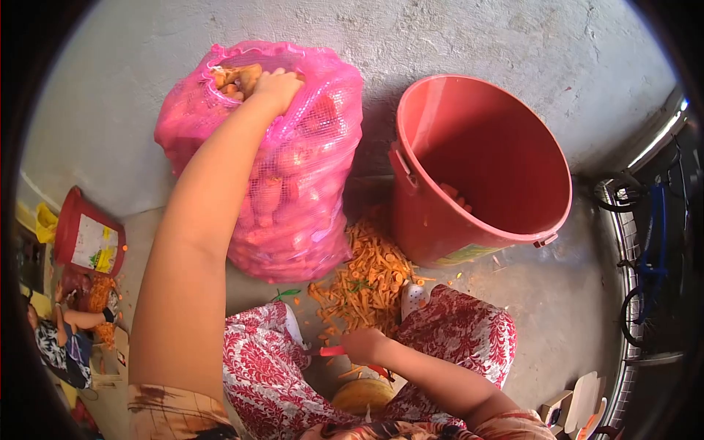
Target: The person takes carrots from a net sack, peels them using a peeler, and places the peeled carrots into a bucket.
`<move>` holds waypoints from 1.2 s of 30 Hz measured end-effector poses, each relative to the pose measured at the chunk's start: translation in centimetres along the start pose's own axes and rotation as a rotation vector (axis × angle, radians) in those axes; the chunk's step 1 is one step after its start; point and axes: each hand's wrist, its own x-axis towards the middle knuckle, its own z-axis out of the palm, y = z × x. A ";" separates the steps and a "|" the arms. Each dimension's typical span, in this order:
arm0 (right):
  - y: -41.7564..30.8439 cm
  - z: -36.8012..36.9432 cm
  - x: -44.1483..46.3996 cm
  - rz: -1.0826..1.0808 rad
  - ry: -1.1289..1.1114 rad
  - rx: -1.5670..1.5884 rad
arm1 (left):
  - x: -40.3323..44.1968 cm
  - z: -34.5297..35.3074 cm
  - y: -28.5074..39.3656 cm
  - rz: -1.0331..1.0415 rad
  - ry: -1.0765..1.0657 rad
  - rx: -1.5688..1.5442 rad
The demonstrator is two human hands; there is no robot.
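Note:
My left hand [279, 89] reaches into the open top of a pink mesh sack [297, 176]. Its fingers are curled round a carrot [299, 76], mostly hidden by the hand. More carrots [233, 79] show at the sack's mouth and through the netting. Low between my knees, my right hand [367, 346] is closed on a red-handled tool [332, 351]; its working end is hidden, so I cannot tell its kind. Beyond that hand lies a heap of orange carrot peelings and cut ends [374, 275]. A large red bucket [484, 139] stands right of the sack, with a few carrots [456, 196] inside.
A rough grey wall [381, 29] rises behind the sack and bucket. At far left sits another person [62, 341] beside a smaller red bucket [92, 238] and more peelings [103, 301]. A bicycle [649, 249] and an open cardboard box [576, 403] are at right. A yellowish round object [363, 396] lies between my legs.

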 end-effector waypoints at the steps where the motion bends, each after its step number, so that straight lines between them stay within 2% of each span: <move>1: 0.0 -0.2 -0.1 0.011 -0.005 0.004 | 0.2 0.9 -0.2 -0.075 -0.008 -0.051; 2: 0.0 -0.4 -0.2 0.019 -0.011 0.006 | 0.5 1.7 -0.4 -0.151 -0.019 -0.101; 6: 0.5 0.1 0.2 -0.014 0.027 -0.016 | 0.8 1.9 -0.4 -0.160 -0.150 -0.155; 10: 0.4 -0.1 0.2 0.004 0.002 0.007 | 0.0 1.1 0.2 -0.184 -0.094 -0.260; 29: 0.8 0.3 0.6 -0.031 0.037 0.008 | 0.3 0.0 1.1 -0.103 -0.085 -0.215; 33: 1.0 0.0 0.7 -0.070 0.061 -0.018 | 0.2 -3.1 -1.0 -0.051 -0.097 -0.184; 34: 1.0 -0.1 0.6 -0.050 0.075 -0.031 | 1.1 -3.2 -3.4 0.107 -0.042 -0.133; 35: 0.8 -0.2 0.6 -0.035 0.089 -0.043 | 0.6 -5.8 -4.1 0.005 -0.163 -0.243; 36: 0.6 -0.4 0.6 -0.023 0.106 -0.057 | -0.6 -8.3 -5.1 -0.022 -0.097 -0.227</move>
